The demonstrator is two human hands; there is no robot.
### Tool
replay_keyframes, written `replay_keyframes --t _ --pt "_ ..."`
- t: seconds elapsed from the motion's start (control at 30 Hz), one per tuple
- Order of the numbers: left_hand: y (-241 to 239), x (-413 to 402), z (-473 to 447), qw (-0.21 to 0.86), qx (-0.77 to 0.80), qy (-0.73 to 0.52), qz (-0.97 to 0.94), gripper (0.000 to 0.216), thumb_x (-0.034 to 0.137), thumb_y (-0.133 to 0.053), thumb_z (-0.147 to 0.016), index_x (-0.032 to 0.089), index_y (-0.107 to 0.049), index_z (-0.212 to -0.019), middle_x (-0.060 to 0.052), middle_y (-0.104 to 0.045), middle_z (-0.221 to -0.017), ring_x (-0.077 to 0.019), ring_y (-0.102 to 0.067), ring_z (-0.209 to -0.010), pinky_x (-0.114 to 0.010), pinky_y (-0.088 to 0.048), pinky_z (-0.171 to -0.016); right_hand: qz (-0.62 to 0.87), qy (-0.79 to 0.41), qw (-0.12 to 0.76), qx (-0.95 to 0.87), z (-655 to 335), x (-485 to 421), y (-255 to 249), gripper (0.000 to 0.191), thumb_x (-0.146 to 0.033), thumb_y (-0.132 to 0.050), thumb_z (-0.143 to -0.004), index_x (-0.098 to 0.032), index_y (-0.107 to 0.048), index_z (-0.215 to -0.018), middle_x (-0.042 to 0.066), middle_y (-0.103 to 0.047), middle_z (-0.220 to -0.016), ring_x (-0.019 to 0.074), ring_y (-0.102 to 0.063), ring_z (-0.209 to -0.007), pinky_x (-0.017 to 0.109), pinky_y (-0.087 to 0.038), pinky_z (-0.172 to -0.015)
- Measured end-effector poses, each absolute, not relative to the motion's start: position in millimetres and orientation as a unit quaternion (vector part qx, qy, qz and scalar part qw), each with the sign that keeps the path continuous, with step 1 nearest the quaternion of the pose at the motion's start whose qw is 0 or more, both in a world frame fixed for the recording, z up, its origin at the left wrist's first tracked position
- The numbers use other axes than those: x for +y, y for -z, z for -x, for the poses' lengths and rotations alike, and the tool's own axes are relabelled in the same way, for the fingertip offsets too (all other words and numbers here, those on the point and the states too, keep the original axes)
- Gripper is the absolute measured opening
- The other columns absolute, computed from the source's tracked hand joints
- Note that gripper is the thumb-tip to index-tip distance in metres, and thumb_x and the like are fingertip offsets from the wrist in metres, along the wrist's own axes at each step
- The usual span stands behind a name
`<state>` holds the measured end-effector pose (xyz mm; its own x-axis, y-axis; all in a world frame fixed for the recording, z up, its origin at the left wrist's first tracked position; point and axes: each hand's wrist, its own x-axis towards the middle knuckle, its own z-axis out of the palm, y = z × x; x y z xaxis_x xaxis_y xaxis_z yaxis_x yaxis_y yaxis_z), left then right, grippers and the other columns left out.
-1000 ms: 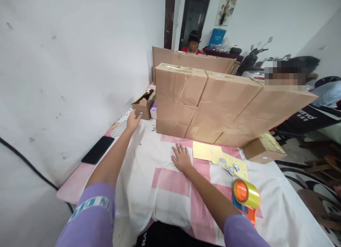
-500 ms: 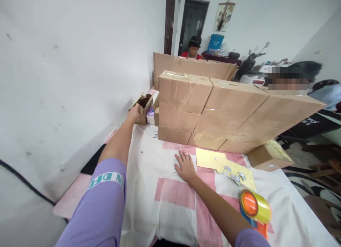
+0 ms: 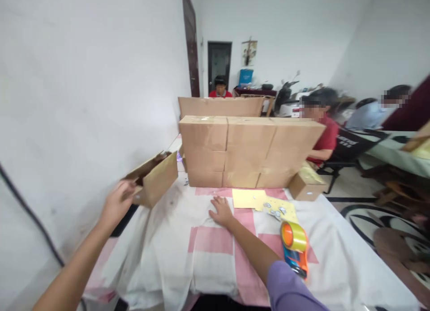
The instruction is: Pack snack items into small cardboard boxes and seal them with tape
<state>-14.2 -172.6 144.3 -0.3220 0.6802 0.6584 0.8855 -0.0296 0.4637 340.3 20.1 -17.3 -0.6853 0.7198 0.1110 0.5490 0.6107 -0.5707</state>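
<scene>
My left hand grips the near end of a small open cardboard box and holds it tilted in the air above the table's left side. Flat on the pink and white tablecloth lies my right hand, fingers stretched out, holding nothing. Just right of that hand lies a yellow sheet with small stickers on it. A tape dispenser with a yellow roll sits beside my right forearm.
A wall of stacked sealed cartons stands across the table's far side, with one small box at its right end. A white wall runs close on the left. A black phone lies at the left edge. People sit behind the cartons.
My left hand has taken hold of the small open box at the far left, lifted it and drawn it back toward me. The right hand has stayed flat on the cloth.
</scene>
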Motion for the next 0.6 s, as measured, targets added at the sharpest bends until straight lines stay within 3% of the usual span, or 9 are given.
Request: replay_keyframes --t 0.07,0.17,0.23,0.33,0.43,0.53,0.6 --pt "-130.8 -204.9 -7.5 0.114 -0.662 0.457 0.583 0.034 0.050 -0.057 -0.084 0.023 -0.047 -0.067 0.000 -0.065 -0.092 -0.0219 -0.064 -0.087 -0.040 -0.056 -0.081 0.355 -0.272 0.184 -0.876 -350.4 16.5 8.4 0.061 -0.038 -0.064 -0.091 -0.019 -0.049 -0.147 0.016 -0.049 -0.153 0.0280 -0.042 -0.145 0.052 -0.022 -0.123" --pt "-105.3 -236.7 -45.9 0.012 -0.656 0.471 0.589 0.044 0.059 -0.066 -0.080 0.021 -0.051 -0.064 -0.007 -0.069 -0.099 -0.0223 -0.068 -0.093 -0.030 -0.058 -0.079 0.307 -0.366 0.243 -0.844 -380.3 0.2 -12.1 0.074 -0.054 -0.055 -0.097 -0.024 -0.030 -0.159 0.013 -0.037 -0.162 0.0235 -0.038 -0.148 0.044 -0.032 -0.120" --pt "-90.4 -247.1 -77.5 -0.066 -0.647 0.470 0.596 0.048 0.061 -0.067 -0.079 0.020 -0.050 -0.062 -0.012 -0.071 -0.108 -0.0260 -0.068 -0.102 -0.032 -0.059 -0.085 0.240 -0.493 0.302 -0.780 -410.7 -19.7 -31.1 0.078 -0.064 -0.048 -0.097 -0.028 -0.022 -0.161 0.009 -0.027 -0.167 0.0238 -0.028 -0.153 0.045 -0.027 -0.123" --pt "-76.9 -247.9 -128.0 -0.186 -0.616 0.449 0.619 0.045 0.059 -0.064 -0.084 0.020 -0.052 -0.064 -0.015 -0.064 -0.135 -0.0306 -0.066 -0.115 -0.040 -0.058 -0.092 0.191 -0.604 0.345 -0.693 -464.8 -54.1 -62.7 0.072 -0.066 -0.043 -0.099 -0.034 -0.025 -0.160 0.003 -0.026 -0.168 0.0242 -0.019 -0.156 0.047 -0.016 -0.126" --pt "-76.5 -236.1 -169.5 -0.252 -0.588 0.427 0.639 0.047 0.065 -0.060 -0.083 0.021 -0.052 -0.067 -0.015 -0.059 -0.144 -0.0336 -0.066 -0.112 -0.044 -0.057 -0.092 0.216 -0.558 0.350 -0.721 -516.7 -81.4 -86.8 0.064 -0.063 -0.038 -0.101 -0.037 -0.030 -0.158 0.001 -0.023 -0.169 0.0243 -0.015 -0.157 0.048 -0.013 -0.127" --pt "-90.8 -219.7 -194.9 -0.262 -0.586 0.332 0.691 0.038 0.057 -0.058 -0.085 0.022 -0.059 -0.070 -0.014 -0.072 -0.124 -0.0343 -0.065 -0.113 -0.042 -0.056 -0.093 0.247 -0.450 0.303 -0.803 -556.3 -97.5 -100.0 0.067 -0.067 -0.043 -0.097 -0.037 -0.036 -0.156 0.006 -0.021 -0.167 0.0304 -0.019 -0.155 0.049 -0.021 -0.124" --pt "-106.6 -209.9 -203.9 -0.246 -0.591 0.232 0.732 0.025 0.040 -0.053 -0.087 0.022 -0.069 -0.079 -0.010 -0.077 -0.106 -0.0306 -0.067 -0.107 -0.038 -0.054 -0.093 0.277 -0.382 0.243 -0.847 -574.0 -103.8 -105.8 0.073 -0.071 -0.054 -0.091 -0.037 -0.040 -0.154 0.010 -0.029 -0.157 0.0352 -0.038 -0.144 0.050 -0.035 -0.116"
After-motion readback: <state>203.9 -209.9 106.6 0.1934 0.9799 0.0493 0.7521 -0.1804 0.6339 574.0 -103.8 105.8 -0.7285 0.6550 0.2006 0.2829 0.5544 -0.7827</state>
